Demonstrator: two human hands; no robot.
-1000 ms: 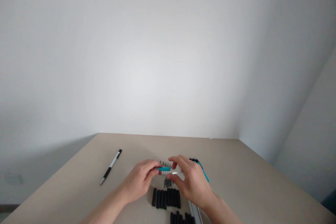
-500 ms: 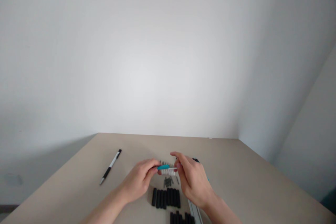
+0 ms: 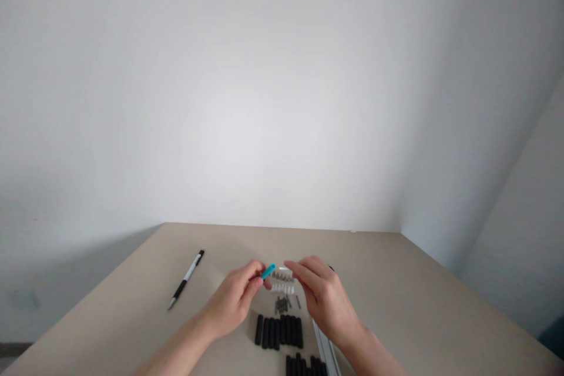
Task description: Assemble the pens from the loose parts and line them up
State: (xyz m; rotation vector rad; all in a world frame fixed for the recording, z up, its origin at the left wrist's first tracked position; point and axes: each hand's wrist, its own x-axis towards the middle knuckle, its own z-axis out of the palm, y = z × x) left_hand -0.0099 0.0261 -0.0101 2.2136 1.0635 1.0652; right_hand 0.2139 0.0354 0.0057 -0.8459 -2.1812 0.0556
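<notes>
My left hand (image 3: 235,295) pinches a short teal pen barrel (image 3: 268,271) between thumb and fingertips, its free end tilted up to the right. Across from it, my right hand (image 3: 321,294) has its fingers bent together. A thin white rod (image 3: 284,268) shows at its fingertips, apart from the barrel, with its right part hidden. Below and between the hands lie a row of small metal pen tips (image 3: 282,277), a row of small clear-white pieces (image 3: 282,289) and a cluster of springs (image 3: 282,305).
Several black tubular grips (image 3: 279,332) lie side by side nearer me, with more black parts (image 3: 305,366) at the bottom edge. White strips (image 3: 326,348) run beside my right wrist. A black-and-white pen (image 3: 187,279) rests at the left. The wall stands behind the table.
The white rod has come away from the teal barrel's end. The barrel has turned from nearly level to tilted upward, and my right fingers have closed in from a raised index finger.
</notes>
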